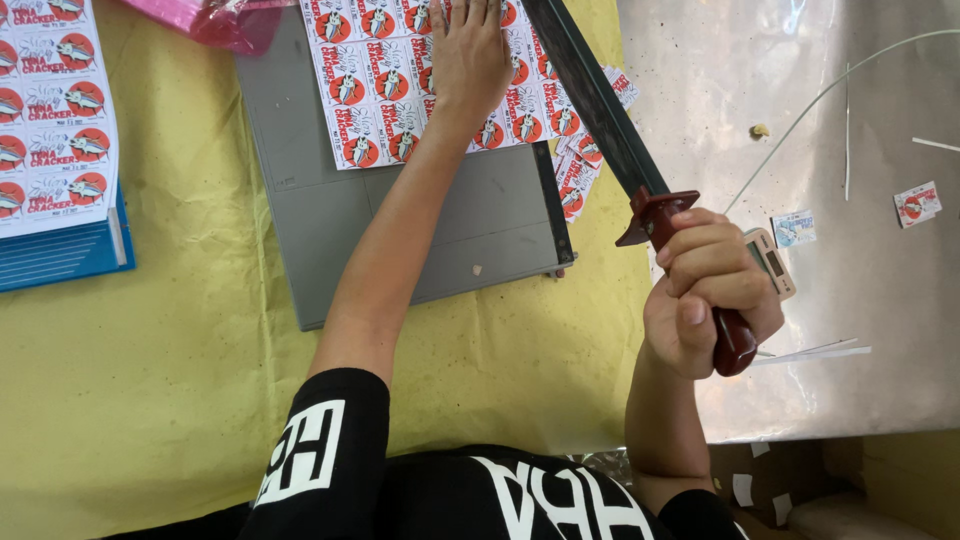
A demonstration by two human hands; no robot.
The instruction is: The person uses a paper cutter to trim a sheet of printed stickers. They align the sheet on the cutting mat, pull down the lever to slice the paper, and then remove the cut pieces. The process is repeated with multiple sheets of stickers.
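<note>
Cutting step: left grip (468,50) flat, open, pinning label sheet (400,75); right grip (712,290) closed around raised cutter handle (700,275). Next calls for steady downstroke.

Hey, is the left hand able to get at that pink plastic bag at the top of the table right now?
Probably yes. The left hand lies flat on the label sheet on the grey cutter board, and the pink bag sits just beyond the board's corner with nothing between them.
</note>
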